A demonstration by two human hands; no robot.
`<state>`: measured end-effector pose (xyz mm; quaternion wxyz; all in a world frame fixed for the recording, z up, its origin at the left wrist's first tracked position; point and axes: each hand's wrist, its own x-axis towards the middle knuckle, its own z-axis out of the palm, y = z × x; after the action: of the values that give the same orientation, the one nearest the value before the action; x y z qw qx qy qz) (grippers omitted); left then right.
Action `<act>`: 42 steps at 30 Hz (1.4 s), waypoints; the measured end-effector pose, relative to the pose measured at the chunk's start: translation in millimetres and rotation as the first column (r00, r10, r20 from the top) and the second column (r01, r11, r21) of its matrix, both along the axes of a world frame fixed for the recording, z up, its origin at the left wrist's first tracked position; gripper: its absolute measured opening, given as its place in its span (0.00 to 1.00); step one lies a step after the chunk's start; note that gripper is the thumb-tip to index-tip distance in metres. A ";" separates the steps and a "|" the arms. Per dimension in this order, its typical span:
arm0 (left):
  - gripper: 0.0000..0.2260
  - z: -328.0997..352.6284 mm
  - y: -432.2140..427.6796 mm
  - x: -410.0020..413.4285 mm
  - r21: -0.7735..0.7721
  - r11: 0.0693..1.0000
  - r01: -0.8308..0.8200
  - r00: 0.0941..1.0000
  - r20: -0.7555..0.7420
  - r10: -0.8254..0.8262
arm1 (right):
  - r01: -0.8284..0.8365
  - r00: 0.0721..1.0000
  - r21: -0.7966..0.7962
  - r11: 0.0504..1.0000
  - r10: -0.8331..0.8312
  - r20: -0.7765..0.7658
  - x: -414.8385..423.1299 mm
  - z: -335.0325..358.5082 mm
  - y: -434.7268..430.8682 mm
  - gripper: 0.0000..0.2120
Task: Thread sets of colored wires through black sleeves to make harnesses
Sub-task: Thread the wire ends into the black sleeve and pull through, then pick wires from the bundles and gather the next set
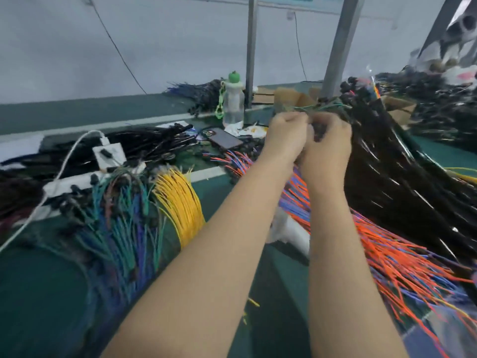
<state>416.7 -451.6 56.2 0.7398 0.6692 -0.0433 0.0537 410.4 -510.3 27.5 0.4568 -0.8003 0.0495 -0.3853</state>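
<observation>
Head view, hands: left hand [286, 135] and right hand [327, 143] up over the desk [51, 280], knuckle to knuckle.
Fingers: curled tight on both. Left pinching thin green wires [324, 107], right wrapped round what's probably a black sleeve [318, 131]; too blurry to swear to it.
Wire axis: roughly sideways, left to right, just above the knuckles.
Sleeve vs wires: right below them, tucked between both fists, closer to the right hand.
Next feed: a short push rightward, judging by that.
Spare stock: sleeve pile [400, 182] right, orange and blue wires [382, 244] below.
</observation>
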 end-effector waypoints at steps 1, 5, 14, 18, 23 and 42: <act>0.12 0.5 19.1 -4.5 -0.009 0.999 -0.046 0.999 0.008 0.047 | -0.084 0.995 -0.005 0.996 0.084 -0.059 -1.5 1.7 21.2 0.13; 0.06 -15.4 104.7 -28.9 -0.025 0.967 -0.254 0.967 -0.016 0.253 | -0.395 0.899 -0.079 0.915 0.367 -0.240 -17.1 -5.2 109.6 0.11; 0.07 -104.2 271.6 -117.0 0.007 0.813 -0.583 0.779 -0.282 0.561 | -0.671 0.529 -0.170 0.722 0.306 -0.792 -61.1 -74.0 217.7 0.16; 0.06 -125.6 297.8 -138.1 -0.114 0.772 -0.625 0.751 -0.356 0.556 | -0.610 0.612 -0.204 0.766 0.293 -0.734 -69.4 -79.8 227.0 0.08; 0.14 -141.0 309.0 -145.5 0.360 0.757 -0.545 0.747 -0.201 0.634 | -0.574 0.627 0.084 0.815 0.503 -0.595 -67.4 -77.3 217.0 0.06; 0.19 -88.7 255.7 -134.9 0.192 0.981 -0.029 0.972 -0.225 0.073 | -0.634 0.409 0.629 0.450 0.885 -0.222 -60.5 -44.2 212.1 0.12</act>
<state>281.9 -195.8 -32.5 0.6719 0.7385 0.0555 -0.0098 349.9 -298.2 -16.7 0.7214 -0.6683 -0.1233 0.1332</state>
